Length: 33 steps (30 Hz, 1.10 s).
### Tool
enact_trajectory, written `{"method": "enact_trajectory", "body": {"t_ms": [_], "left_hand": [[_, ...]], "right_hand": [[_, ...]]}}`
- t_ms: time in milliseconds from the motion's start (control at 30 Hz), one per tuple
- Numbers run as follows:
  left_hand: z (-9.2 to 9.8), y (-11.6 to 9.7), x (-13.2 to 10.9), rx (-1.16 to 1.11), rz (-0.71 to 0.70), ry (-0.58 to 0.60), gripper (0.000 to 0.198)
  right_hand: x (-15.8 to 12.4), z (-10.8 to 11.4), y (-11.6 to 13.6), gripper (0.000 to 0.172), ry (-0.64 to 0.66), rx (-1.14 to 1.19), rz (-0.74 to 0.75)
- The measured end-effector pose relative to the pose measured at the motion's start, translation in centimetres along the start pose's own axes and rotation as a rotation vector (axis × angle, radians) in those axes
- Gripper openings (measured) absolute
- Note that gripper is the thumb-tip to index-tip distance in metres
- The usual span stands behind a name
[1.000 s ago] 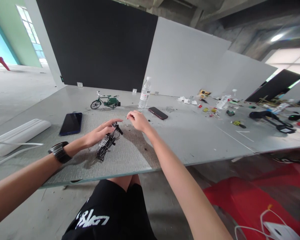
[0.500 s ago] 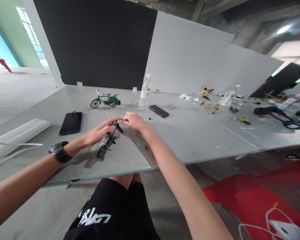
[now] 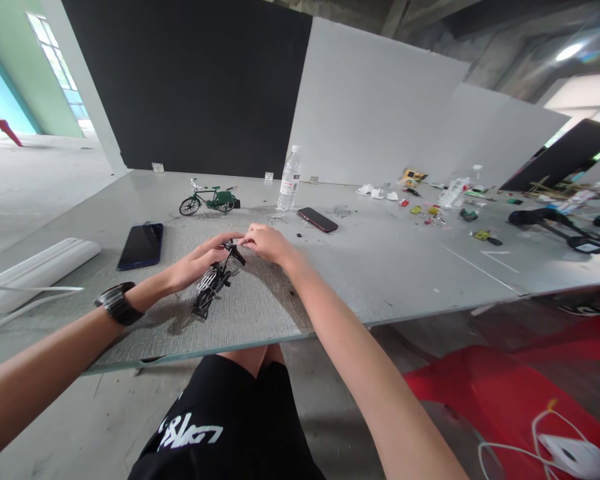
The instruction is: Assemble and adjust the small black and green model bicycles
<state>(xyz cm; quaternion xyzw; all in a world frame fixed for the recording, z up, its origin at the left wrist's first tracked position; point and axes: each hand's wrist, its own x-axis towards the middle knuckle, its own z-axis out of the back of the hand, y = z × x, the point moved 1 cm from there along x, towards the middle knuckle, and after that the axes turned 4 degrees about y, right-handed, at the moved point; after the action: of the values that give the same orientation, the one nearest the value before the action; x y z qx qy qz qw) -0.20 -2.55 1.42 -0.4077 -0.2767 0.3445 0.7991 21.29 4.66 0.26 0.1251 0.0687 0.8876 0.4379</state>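
A black model bicycle (image 3: 214,283) stands on the grey textured mat, its rear end toward me. My left hand (image 3: 203,259) is closed on the front of it, fingers along the handlebar area from the left. At the far end of the bicycle, my right hand (image 3: 263,241) is pinched, its fingertips meeting the left fingertips. Whatever lies between the right fingers is too small to make out. Behind the hands stands a green model bicycle (image 3: 210,200) with green side boxes, untouched.
A dark phone (image 3: 141,246) and a white power strip (image 3: 43,273) lie at left. Beyond my right hand are a water bottle (image 3: 290,180) and another phone (image 3: 318,220). Small parts and a black strapped device (image 3: 555,227) lie farther right. A red chair (image 3: 500,400) stands below.
My right hand has shifted slightly left, closer to the front of the black model bicycle. The left hand and the bicycle stay nearly in place.
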Motion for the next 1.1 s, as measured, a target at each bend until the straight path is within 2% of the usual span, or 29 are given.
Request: {"method": "enact_trajectory", "body": {"t_ms": [533, 1100], "left_hand": [[0.01, -0.46, -0.11, 0.049, -0.002, -0.002, 0.059], [0.09, -0.05, 0.26, -0.037, 0.006, 0.016, 0.062]], "right_hand": [[-0.37, 0.18, 0.23, 0.028, 0.015, 0.016, 0.005], [-0.65, -0.02, 0.46, 0.029, 0.013, -0.009, 0.031]]}}
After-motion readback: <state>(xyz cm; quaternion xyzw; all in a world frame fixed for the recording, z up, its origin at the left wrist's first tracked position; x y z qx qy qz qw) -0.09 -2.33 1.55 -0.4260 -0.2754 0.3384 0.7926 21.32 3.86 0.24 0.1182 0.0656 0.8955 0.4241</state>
